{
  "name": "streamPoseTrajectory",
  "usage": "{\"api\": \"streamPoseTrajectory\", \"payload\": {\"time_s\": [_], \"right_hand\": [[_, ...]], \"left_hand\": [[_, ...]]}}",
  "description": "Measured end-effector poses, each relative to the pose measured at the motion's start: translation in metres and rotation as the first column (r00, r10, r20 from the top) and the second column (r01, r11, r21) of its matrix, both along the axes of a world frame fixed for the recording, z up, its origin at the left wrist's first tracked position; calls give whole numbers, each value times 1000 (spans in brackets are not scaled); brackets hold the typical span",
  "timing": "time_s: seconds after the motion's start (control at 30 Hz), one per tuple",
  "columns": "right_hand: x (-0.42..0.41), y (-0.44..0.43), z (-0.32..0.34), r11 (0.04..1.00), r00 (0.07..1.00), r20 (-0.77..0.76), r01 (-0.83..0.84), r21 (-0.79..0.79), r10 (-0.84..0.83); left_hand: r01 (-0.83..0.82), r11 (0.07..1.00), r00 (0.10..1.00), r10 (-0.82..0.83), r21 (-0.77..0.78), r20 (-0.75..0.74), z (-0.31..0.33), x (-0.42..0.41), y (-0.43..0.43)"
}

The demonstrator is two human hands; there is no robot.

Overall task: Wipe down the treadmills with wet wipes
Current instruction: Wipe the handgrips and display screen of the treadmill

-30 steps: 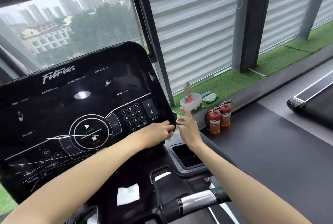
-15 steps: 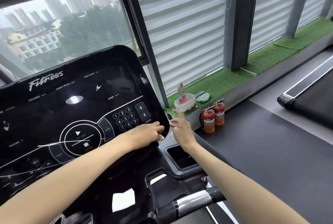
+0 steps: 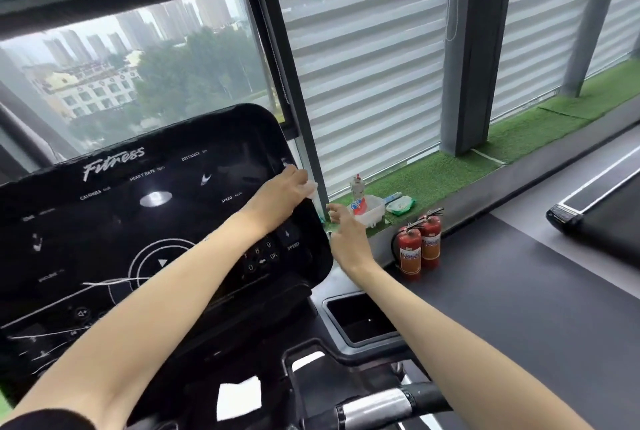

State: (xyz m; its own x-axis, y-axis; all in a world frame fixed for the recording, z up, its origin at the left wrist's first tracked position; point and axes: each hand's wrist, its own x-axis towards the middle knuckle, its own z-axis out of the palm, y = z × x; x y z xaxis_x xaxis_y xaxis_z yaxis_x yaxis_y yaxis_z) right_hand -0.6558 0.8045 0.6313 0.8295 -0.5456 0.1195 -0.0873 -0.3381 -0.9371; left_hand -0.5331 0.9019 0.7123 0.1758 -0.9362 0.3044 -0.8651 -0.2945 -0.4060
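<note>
Pinching a wet wipe point(image 3: 311, 186), left hand point(image 3: 280, 200) touches the "Fitness" console point(image 3: 114, 218); right hand point(image 3: 349, 239) hovers spread.

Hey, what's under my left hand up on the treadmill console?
A white wet wipe peeks out past the left hand, near the right edge of the console. The hand covers the rest of the wipe and the panel beneath.

A green turf ledge point(image 3: 433, 180) carries a white tub point(image 3: 372, 213). A green wipes pack point(image 3: 401, 204) lies just right of the tub. Two red fire extinguishers point(image 3: 419, 249) stand on the dark floor point(image 3: 502, 291) below the tub.
</note>
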Motion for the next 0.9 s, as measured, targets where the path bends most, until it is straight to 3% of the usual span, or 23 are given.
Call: {"api": "streamPoseTrajectory", "payload": {"time_s": [0.2,0.43,0.6,0.63,0.73,0.77,0.8,0.9], "right_hand": [[15,13,27,980,993,113,-19,-199,42],[31,34,43,896,976,179,-29,-442,120],[44,44,48,785,952,208,-50,-618,225],[46,42,48,767,949,206,-54,-640,239],[55,38,47,742,949,208,-40,-669,238],[58,39,46,741,950,212,-30,-671,230],[59,41,46,742,951,217,-19,-670,220],[62,50,43,735,952,224,-1,-678,208]], "left_hand": [[-137,967,989,123,-215,-79,34,18,11],[-231,884,972,222,-407,-71,50,35,27],[-112,933,958,193,-342,212,56,51,81],[-112,917,958,201,-383,202,59,57,95],[-280,741,950,305,-610,-66,51,60,101],[-292,720,950,293,-630,-105,45,53,92],[-257,759,962,260,-599,-84,38,44,81],[-7,947,964,93,-322,250,26,37,66]]}}
